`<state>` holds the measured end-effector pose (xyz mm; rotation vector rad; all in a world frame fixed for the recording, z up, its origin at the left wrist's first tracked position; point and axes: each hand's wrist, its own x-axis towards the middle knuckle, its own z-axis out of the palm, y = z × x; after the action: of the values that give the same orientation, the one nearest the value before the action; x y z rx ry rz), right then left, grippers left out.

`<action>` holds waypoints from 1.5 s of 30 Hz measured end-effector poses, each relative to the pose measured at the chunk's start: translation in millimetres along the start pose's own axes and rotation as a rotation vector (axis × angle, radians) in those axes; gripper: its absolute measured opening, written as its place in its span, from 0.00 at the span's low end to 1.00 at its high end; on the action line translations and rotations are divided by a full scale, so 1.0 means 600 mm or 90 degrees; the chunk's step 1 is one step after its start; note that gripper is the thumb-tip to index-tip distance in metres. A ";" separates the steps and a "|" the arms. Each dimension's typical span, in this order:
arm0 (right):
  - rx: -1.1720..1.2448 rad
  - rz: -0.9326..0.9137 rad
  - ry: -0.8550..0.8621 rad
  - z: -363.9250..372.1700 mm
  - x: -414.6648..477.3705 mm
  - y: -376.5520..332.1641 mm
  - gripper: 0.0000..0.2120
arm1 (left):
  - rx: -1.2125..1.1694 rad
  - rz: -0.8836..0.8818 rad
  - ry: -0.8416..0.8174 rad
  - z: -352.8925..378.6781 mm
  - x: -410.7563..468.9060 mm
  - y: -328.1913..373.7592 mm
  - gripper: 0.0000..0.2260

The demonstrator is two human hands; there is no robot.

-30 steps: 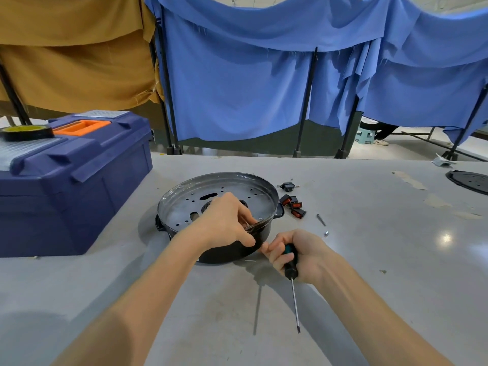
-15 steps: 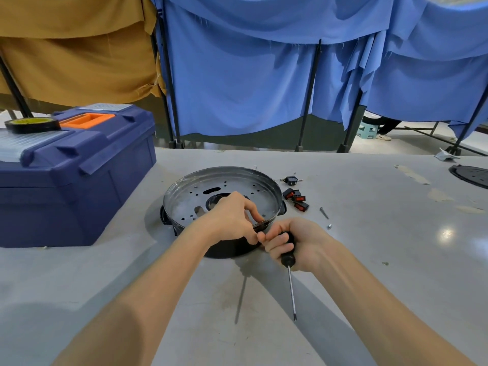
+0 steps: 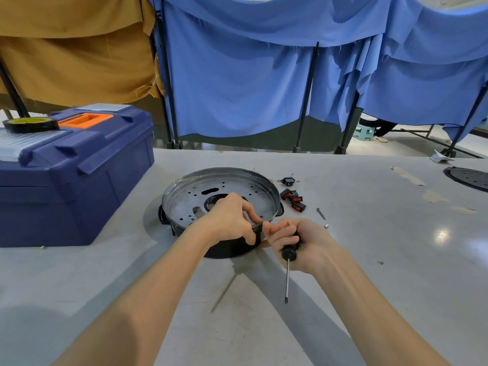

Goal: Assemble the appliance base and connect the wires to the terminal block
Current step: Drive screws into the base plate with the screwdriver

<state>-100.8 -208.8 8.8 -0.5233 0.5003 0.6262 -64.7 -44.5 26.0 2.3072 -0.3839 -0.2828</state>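
Both your hands work at the near rim of the appliance base (image 3: 219, 190), which sits on the counter (image 3: 369, 260). Your left hand (image 3: 229, 220) curls its fingers to pinch a small dark part (image 3: 257, 226) on that rim. Your right hand (image 3: 301, 241), just beside those fingers, grips the screwdriver (image 3: 288, 256) by its handle, shaft pointing back at you. Red switches (image 3: 295, 201) lie beyond your right fingers.

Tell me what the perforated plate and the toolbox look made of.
The perforated plate looks like bare sheet metal: grey, dully reflective, punched holes. The toolbox looks like moulded plastic: matte navy, orange handle inset.
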 end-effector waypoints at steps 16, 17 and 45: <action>-0.012 -0.011 -0.020 0.005 -0.001 -0.007 0.11 | 0.020 0.001 0.002 0.004 0.003 0.000 0.12; -0.026 -0.031 0.000 0.002 -0.002 -0.012 0.11 | 0.022 0.000 -0.007 0.004 0.003 0.000 0.12; -1.037 -0.367 0.229 0.044 0.059 -0.089 0.11 | 0.256 0.099 -0.006 -0.020 0.052 -0.025 0.15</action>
<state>-33.3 -215.3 24.6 -2.2553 0.0361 0.2484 -28.9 -37.7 20.4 2.6480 -0.6713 -0.1476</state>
